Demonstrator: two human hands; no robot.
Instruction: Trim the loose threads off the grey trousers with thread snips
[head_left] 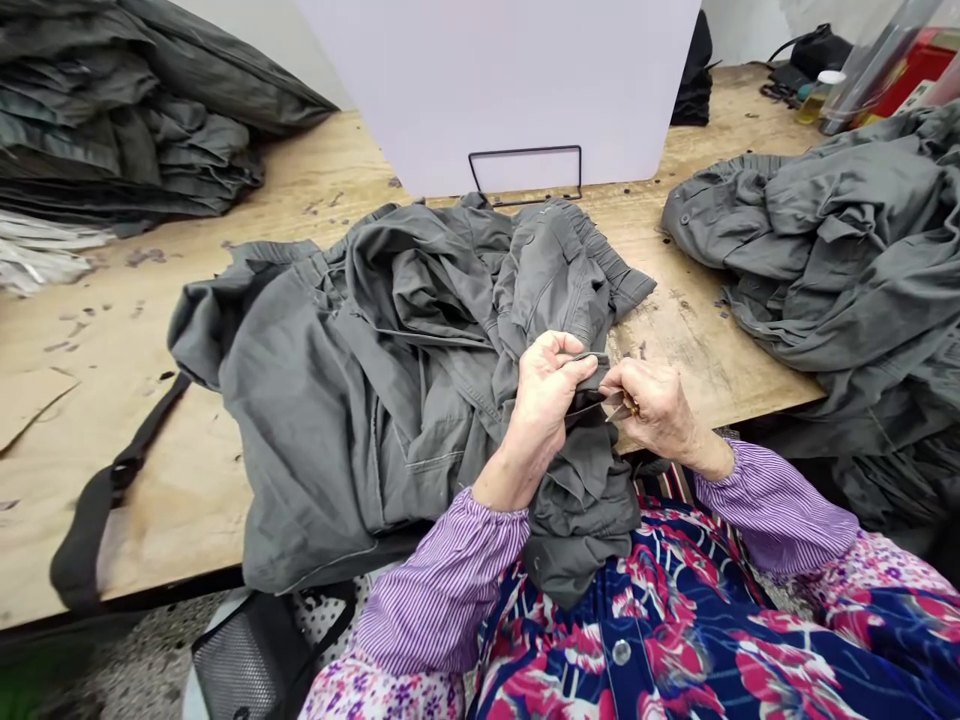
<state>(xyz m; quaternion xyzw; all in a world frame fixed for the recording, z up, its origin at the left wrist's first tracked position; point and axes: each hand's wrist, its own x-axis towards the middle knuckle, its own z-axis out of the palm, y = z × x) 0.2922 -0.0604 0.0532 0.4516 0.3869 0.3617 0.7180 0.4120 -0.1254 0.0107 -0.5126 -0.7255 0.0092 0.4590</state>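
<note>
A dark grey cloth garment (300, 400) with gathered, elastic-looking edges lies rumpled over the table's front edge, part of it hanging toward my lap. My left hand (546, 385) pinches a folded edge of it between thumb and fingers. Close beside it, my right hand (649, 400) is closed around what look like small thread snips (616, 410). Only a metal tip and a gold-coloured bit show; the rest is hidden in the palm. The right fingertips are right at the folded cloth, and I cannot tell whether they also grip it.
Piles of similar grey cloth lie at the left (127, 110) and right (832, 230). A white board (495, 90) stands behind, with a black wire stand (525, 152) at its foot. A black strap with a buckle (124, 475) hangs over the wooden table's (172, 500) front edge.
</note>
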